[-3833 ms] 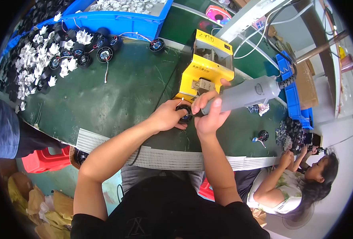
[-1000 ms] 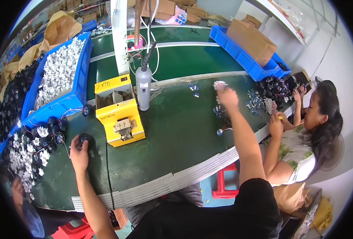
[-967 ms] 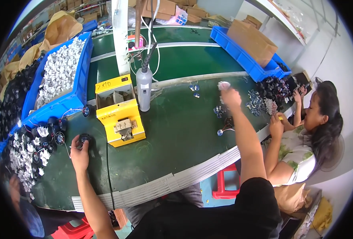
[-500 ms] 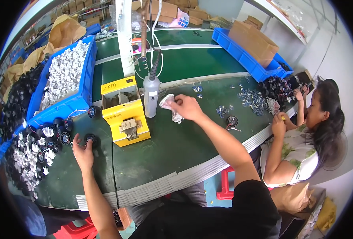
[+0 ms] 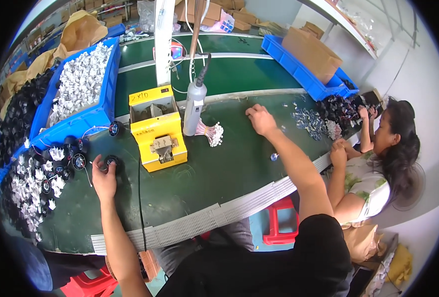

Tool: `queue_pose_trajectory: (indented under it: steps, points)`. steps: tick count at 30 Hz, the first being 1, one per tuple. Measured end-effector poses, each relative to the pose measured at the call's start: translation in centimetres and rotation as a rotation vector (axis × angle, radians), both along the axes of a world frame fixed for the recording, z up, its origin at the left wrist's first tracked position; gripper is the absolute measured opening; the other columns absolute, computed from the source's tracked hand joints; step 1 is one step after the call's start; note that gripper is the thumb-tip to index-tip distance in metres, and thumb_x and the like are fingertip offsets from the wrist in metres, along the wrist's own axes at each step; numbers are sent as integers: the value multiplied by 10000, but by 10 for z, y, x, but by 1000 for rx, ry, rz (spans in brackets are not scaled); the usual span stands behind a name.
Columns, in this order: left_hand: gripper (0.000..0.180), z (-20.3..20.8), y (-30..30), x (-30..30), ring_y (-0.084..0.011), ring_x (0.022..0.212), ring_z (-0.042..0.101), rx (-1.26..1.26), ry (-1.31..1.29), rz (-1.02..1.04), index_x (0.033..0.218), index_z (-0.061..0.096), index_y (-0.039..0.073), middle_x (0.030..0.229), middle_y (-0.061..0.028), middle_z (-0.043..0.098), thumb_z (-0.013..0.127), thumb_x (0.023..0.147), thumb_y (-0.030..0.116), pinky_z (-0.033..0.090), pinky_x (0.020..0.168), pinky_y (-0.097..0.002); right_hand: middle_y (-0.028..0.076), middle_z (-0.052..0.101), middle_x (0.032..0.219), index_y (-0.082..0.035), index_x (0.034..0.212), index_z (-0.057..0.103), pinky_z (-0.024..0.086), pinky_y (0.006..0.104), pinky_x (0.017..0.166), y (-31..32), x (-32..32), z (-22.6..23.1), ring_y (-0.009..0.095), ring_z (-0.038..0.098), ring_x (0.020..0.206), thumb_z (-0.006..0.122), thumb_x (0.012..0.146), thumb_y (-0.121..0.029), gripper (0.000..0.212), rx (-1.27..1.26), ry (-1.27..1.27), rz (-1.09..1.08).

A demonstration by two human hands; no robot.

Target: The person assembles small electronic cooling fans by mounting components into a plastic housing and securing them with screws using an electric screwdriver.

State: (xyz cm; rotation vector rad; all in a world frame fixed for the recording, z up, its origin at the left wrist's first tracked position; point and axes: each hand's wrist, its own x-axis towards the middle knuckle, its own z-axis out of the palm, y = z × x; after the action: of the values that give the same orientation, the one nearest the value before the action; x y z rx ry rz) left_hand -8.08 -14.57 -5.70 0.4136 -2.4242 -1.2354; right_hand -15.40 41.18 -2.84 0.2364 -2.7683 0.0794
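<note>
My left hand (image 5: 104, 182) rests on the belt at the left, its thumb and a finger around a round black part (image 5: 113, 161) that looks like a small motor or fan. My right hand (image 5: 262, 121) is over the belt right of centre, fingers curled down. Whatever lies under its fingertips is hidden. A bundle of thin wires with white ends (image 5: 215, 133) lies beside a grey upright electric screwdriver (image 5: 194, 106) with a cord at its top. Left of that stands a yellow metal fixture (image 5: 160, 143). One small bluish piece (image 5: 274, 156) shows next to my right forearm.
A blue crate of white parts (image 5: 81, 84) stands at the left, with loose white and black parts (image 5: 33, 190) before it. Small clear-blue pieces (image 5: 308, 123) lie at the right, near a co-worker's hands (image 5: 339, 151). A blue crate (image 5: 303, 74) holds a carton behind.
My right hand has let go of the wire bundle, which now lies beside the screwdriver, and has moved right. The left hand stays at the round black part. The view has shifted slightly.
</note>
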Motion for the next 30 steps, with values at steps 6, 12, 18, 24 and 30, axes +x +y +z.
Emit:
queue_pose_trajectory:
  steps: [6,12,18,24,30]
  points:
    - [507,-15,3,-15,-211,865,661,14,65,-46,1304,532,91,1085,-121,654,703,844,219,514,789,-336,155,593,1118,-148,1082,656,500,434,926,123,30,5,344,564,1126,669,843,-227,252,20,-121,-410]
    - [486,6,4,2,-221,891,661,-3,-22,19,1290,545,94,1044,-113,659,700,847,220,511,802,-336,177,490,1234,-203,1177,613,391,433,1051,50,49,49,387,453,1220,834,687,-406,575,-169,-467,105]
    - [479,-4,11,-8,-219,888,659,-3,22,-6,1275,560,94,1014,-98,666,707,841,234,505,811,-344,163,605,1059,-158,964,728,471,404,951,149,41,30,337,580,1051,824,673,-268,326,-88,-391,7]
    - [471,-3,2,-2,-208,868,654,-3,-7,27,1272,562,98,984,-89,662,706,842,226,505,801,-337,136,691,901,-94,907,727,524,389,793,101,27,51,296,658,938,831,610,-267,359,-114,-567,67]
    - [459,-10,0,-8,-196,851,658,20,22,-1,1268,566,95,981,-79,667,703,848,221,508,792,-326,113,712,942,-95,945,727,540,364,776,103,33,59,282,680,893,847,598,-194,380,0,-857,-228]
